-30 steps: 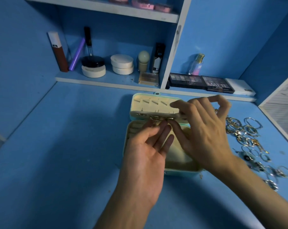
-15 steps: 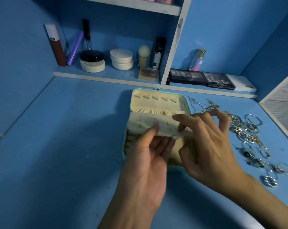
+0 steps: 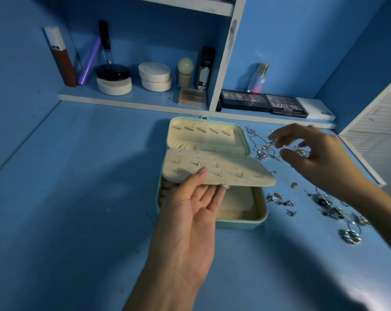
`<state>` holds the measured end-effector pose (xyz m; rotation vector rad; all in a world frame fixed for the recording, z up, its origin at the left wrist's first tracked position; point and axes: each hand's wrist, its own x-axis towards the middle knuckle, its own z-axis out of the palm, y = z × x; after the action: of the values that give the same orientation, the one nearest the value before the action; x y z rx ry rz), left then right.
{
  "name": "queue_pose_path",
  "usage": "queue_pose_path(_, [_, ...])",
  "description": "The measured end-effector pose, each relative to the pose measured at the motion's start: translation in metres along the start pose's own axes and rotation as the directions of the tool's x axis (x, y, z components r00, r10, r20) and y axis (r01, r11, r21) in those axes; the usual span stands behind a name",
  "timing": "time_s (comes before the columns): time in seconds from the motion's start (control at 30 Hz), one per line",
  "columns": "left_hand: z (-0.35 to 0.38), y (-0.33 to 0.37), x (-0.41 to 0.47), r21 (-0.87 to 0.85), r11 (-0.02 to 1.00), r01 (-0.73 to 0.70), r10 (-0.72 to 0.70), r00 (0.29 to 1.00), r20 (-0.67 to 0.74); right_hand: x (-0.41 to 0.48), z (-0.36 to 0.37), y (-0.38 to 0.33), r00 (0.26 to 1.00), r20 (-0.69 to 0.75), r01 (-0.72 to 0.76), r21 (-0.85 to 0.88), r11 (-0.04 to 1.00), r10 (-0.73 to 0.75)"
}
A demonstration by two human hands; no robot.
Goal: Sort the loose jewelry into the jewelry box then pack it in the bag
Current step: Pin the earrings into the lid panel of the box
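Observation:
A mint jewelry box (image 3: 241, 223) with a cream lining lies open on the blue desk. My left hand (image 3: 190, 218) holds up its inner earring flap (image 3: 226, 170), thumb on top and fingers underneath, palm up. My right hand (image 3: 322, 160) hovers to the right of the lid over a tangle of chains and earrings (image 3: 260, 152), with thumb and fingers spread apart; whether it touches a piece is blurred. Small studs (image 3: 278, 198) and silver rings (image 3: 349, 236) lie scattered to the right of the box. No bag is in view.
A low shelf (image 3: 127, 102) behind the box carries powder jars (image 3: 155, 76), tubes, a perfume bottle (image 3: 258, 79) and eyeshadow palettes (image 3: 286, 106). A white slatted panel (image 3: 376, 140) borders the desk's right side. Bare blue desk lies left of and in front of the box.
My right hand let go of the flap and moved right, over the chain pile. My left hand now holds the flap alone, and the flap has come down lower over the tray.

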<state>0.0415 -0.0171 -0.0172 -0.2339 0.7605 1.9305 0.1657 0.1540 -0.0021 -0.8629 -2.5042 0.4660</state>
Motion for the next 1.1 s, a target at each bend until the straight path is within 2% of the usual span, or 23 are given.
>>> queue_pose_path(0.13, [0.0, 0.0, 0.001, 0.0, 1.0, -0.003, 0.003, 1.0, -0.006, 0.004, -0.001, 0.023, 0.988, 0.153, -0.007, -0.087, 0.996, 0.02])
queue_pose_path(0.23, [-0.001, -0.001, 0.0, 0.008, 1.0, -0.009, 0.009, 1.0, -0.002, 0.006, 0.002, 0.034, 0.978, 0.208, 0.001, -0.132, 0.991, 0.026])
queue_pose_path(0.37, [-0.001, -0.002, 0.0, 0.017, 0.999, -0.031, 0.031, 1.0, -0.003, 0.009, 0.004, 0.038, 0.972, 0.234, 0.009, -0.155, 0.988, 0.028])
queue_pose_path(0.63, [-0.001, -0.003, 0.001, 0.02, 0.999, -0.048, 0.048, 0.999, -0.005, 0.016, 0.009, 0.039, 0.958, 0.278, 0.128, -0.215, 0.968, -0.065])
queue_pose_path(0.9, [-0.001, -0.002, 0.001, 0.023, 0.999, -0.046, 0.046, 0.999, 0.003, 0.023, 0.013, 0.036, 0.945, 0.326, 0.13, -0.289, 0.948, -0.03])
queue_pose_path(1.1, [-0.002, -0.002, 0.001, 0.02, 0.999, -0.047, 0.046, 0.999, 0.007, 0.022, 0.014, 0.036, 0.951, 0.306, 0.137, -0.28, 0.95, -0.047])
